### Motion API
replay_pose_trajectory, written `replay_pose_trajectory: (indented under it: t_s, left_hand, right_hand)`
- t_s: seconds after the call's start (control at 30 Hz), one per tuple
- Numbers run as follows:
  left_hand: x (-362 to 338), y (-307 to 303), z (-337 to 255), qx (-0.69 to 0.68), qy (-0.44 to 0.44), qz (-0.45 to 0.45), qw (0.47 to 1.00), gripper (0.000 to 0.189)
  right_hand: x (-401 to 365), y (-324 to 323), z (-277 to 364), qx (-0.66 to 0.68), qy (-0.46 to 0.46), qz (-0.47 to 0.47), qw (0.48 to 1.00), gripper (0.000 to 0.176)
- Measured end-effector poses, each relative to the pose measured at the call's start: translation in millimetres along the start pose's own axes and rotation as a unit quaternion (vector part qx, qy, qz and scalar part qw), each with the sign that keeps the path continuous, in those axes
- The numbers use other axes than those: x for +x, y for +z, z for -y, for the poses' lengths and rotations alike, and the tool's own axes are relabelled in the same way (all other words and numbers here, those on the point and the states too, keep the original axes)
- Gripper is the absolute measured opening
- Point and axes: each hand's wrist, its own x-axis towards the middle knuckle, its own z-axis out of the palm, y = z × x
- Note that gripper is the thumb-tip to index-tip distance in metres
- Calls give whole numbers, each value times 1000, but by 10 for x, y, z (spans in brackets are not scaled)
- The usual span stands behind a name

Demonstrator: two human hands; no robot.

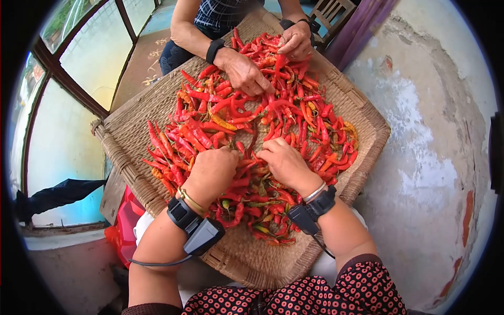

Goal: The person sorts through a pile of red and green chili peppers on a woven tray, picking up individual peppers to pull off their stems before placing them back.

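Observation:
A heap of red chili peppers (pixel 197 134), some orange, yellow or green, lies on a large woven tray (pixel 137 107). My left hand (pixel 214 169) is in the heap left of the middle, its fingers curled and closed, their tips mostly hidden behind the knuckles. A little to the right, my right hand (pixel 283 161) is bent over the peppers with thumb and fingers drawn together. What either hand pinches, if anything, I cannot make out. Between the two hands lies a darker, thin chili pepper (pixel 254 137).
Across the tray, another person's two hands (pixel 245 72) (pixel 295 41) touch the peppers. A wooden chair (pixel 329 18) and a purple curtain (pixel 367 31) are behind. Framed panes (pixel 68 152) and a black folded umbrella (pixel 63 198) are left; a worn wall (pixel 420 157) is right.

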Motion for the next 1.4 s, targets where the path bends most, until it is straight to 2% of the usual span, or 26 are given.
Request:
replay_pose_trajectory:
  t_s: [0.13,0.3,0.4,0.43,0.47,0.5,0.57,0.6,0.63,0.7,0.73,0.77,0.83,0.87,0.9,0.93,0.97,1.0,1.07,1.1,1.17,1.2,1.3,1.33,1.37,1.4]
  left_hand:
    - [22,27,23,17,-20,35,999,23]
    - [30,-8,43,-87,-28,-29,995,20]
    - [39,-61,46,-143,-20,-64,987,23]
    - [46,-70,52,-143,-20,-67,987,23]
    - [52,-77,61,-199,-15,-43,979,24]
    - [55,-80,69,-254,-9,-19,967,26]
    - [52,-52,96,-255,-4,-14,967,26]
    - [50,-39,101,-256,0,-5,967,27]
    - [47,-44,90,-257,1,-4,966,27]
    - [47,-86,69,-244,3,11,970,22]
    - [49,-110,58,-245,2,12,969,22]
    - [42,-125,36,-269,6,-15,963,23]
    - [40,-119,7,-293,10,-42,955,24]
    - [41,-112,-4,-366,-30,-36,930,24]
    - [51,-109,-11,-435,-68,-29,897,24]
    - [71,-100,-9,-435,-68,-29,898,24]
    - [85,-76,-5,-500,-77,-23,862,22]
    - [95,-60,-4,-562,-85,-16,822,21]
    - [101,-48,-38,-576,-84,-23,813,21]
    - [102,-43,-62,-589,-81,-29,804,21]
    - [97,-20,-95,-565,-79,-29,821,21]
    - [94,-4,-106,-541,-79,-26,837,21]
    - [98,27,-129,-539,-69,-42,839,20]
    - [102,28,-123,-588,-59,-63,804,18]
    - [101,-4,-107,-587,-58,-64,805,18]
    - [103,-64,-79,-632,-93,-73,766,17]
  right_hand:
    - [-14,-8,67,-104,10,2,995,20]
    - [-3,-71,-28,-132,9,-7,991,4]
    - [56,-267,48,-55,32,-88,994,6]
    - [71,-391,108,11,86,-140,986,7]
    - [77,-470,125,77,140,-191,969,7]
    - [80,-488,71,178,142,-236,945,4]
    - [18,-652,2,410,290,-165,849,5]
    - [11,-750,-31,454,321,-118,822,8]
    - [3,-767,-75,454,323,-118,822,8]
    - [-8,-724,-187,517,348,-175,762,10]
    - [12,-677,-223,608,241,-224,723,25]
    - [-5,-640,-230,608,245,-222,721,25]
    - [53,-663,-106,651,246,-261,669,46]
    - [12,-612,-164,614,267,-203,715,59]
    - [31,-562,-138,527,289,-155,784,51]
    - [43,-535,-95,514,254,-99,814,51]
    - [52,-516,-26,497,218,-41,839,50]
    - [60,-501,47,498,218,-41,839,50]
    - [56,-490,166,567,211,59,794,46]
    - [43,-512,193,567,210,59,794,46]
    - [38,-562,227,586,263,120,757,42]
    - [28,-531,253,603,270,110,742,39]
    - [-20,-431,201,563,272,119,772,38]
    - [-15,-490,200,554,307,119,765,33]
    - [-33,-523,122,553,306,119,766,33]
    - [-38,-570,19,479,300,128,815,31]
